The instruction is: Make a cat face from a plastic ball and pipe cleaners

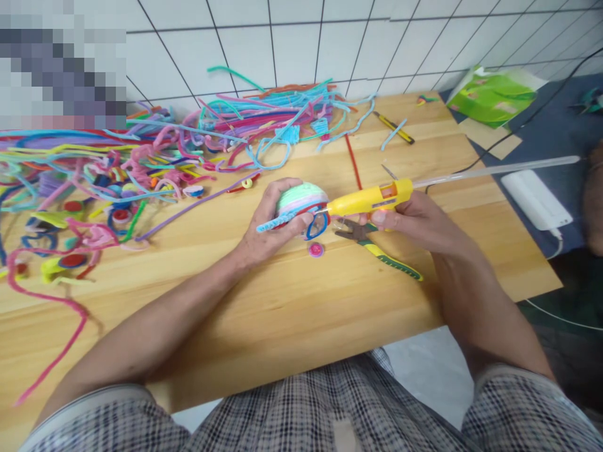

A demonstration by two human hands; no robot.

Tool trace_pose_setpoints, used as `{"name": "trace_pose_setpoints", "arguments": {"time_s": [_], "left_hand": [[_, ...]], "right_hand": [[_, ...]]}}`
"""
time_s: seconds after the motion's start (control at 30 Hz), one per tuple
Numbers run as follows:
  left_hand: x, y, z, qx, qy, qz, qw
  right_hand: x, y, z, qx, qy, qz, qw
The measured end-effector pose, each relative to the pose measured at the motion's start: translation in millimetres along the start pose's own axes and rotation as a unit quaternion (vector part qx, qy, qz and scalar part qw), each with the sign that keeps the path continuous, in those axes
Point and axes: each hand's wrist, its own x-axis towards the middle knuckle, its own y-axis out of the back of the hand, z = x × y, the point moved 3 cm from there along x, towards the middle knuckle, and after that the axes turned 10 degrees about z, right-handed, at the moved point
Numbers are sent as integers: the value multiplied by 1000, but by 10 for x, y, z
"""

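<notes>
My left hand (271, 220) is closed around a rounded piece (302, 193) made of coiled pipe cleaners, mint green on top with pink, blue and red bands below. A light blue braided strip (277, 221) sticks out to the left beneath my thumb. In my right hand (400, 216) is a yellow hot glue gun (370, 198), its nozzle at the right side of the rounded piece. A long clear glue stick (499, 168) juts from the gun's back. Blue loops (316, 227) hang at the piece's lower edge. Just below lies a small pink and red coil (315, 250).
Pliers (391, 258) with green and yellow handles lie under my right hand. Many loose pipe cleaners (264, 113) cover the table's left and back. A yellow utility knife (396, 127) lies near the wall. Right of the table are a green packet (494, 97) and a white power bank (536, 199).
</notes>
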Motion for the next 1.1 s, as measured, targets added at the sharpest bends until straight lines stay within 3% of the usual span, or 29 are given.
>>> {"name": "trace_pose_setpoints", "arguments": {"time_s": [0.77,1.1], "left_hand": [[5,24,12,8,-14,-2,1000],[5,-6,-142,-6,-55,4,998]], "right_hand": [[-66,6,116,0,11,18,1000],[-69,14,43,-13,23,17,1000]]}}
